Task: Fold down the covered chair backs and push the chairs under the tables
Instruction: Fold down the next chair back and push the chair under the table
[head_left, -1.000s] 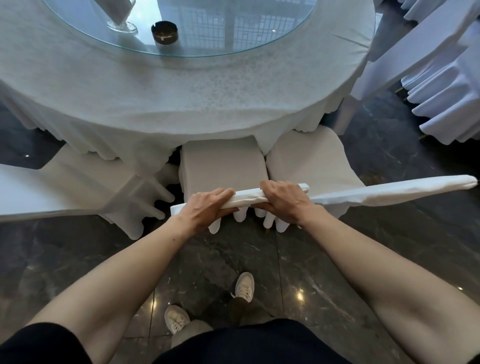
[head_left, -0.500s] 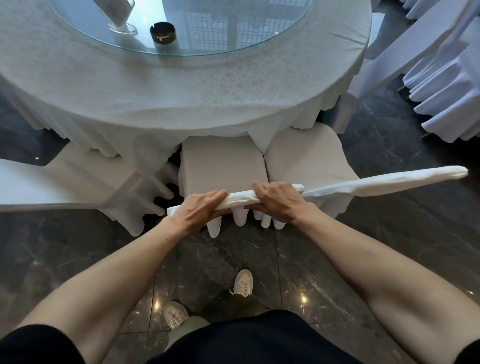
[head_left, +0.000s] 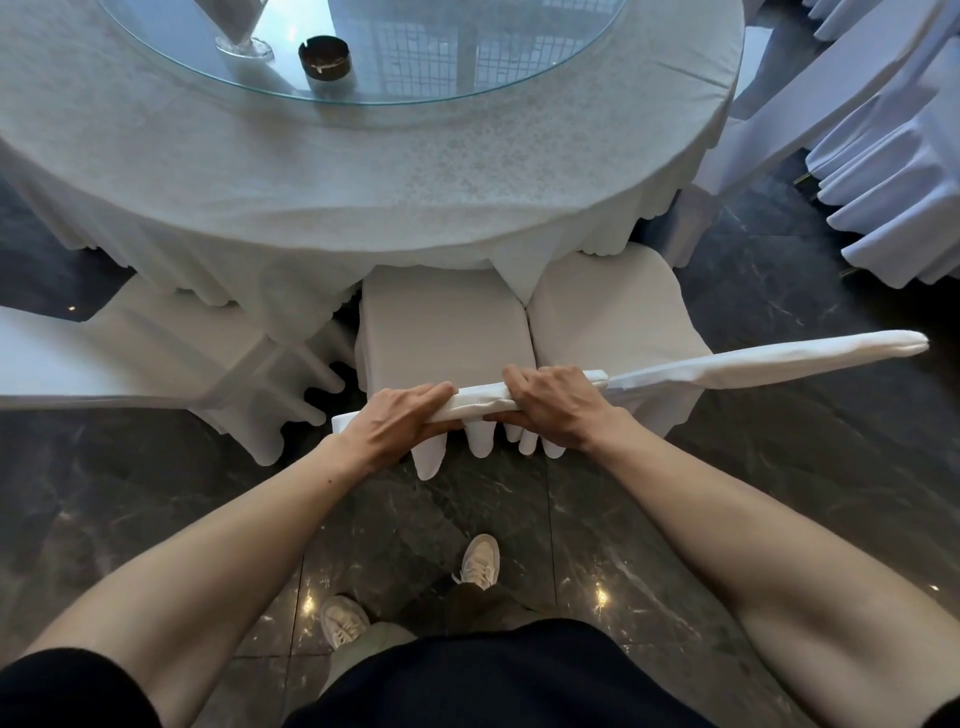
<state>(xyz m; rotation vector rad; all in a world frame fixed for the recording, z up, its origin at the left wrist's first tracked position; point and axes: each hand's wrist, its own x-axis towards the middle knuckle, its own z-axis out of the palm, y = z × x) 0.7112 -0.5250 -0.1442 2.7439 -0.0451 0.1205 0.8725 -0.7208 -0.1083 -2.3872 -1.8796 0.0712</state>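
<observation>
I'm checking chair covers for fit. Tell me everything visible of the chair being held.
The chair wears a plain white fabric cover, smooth over its squarish seat. Its back shows edge-on from above as a narrow band; the left hand and right hand grip its top, bunching the cloth. Below, the cover hangs in rounded folds over the dark floor. The seat's front reaches under the tablecloth; its right side abuts a neighbouring covered chair.
</observation>
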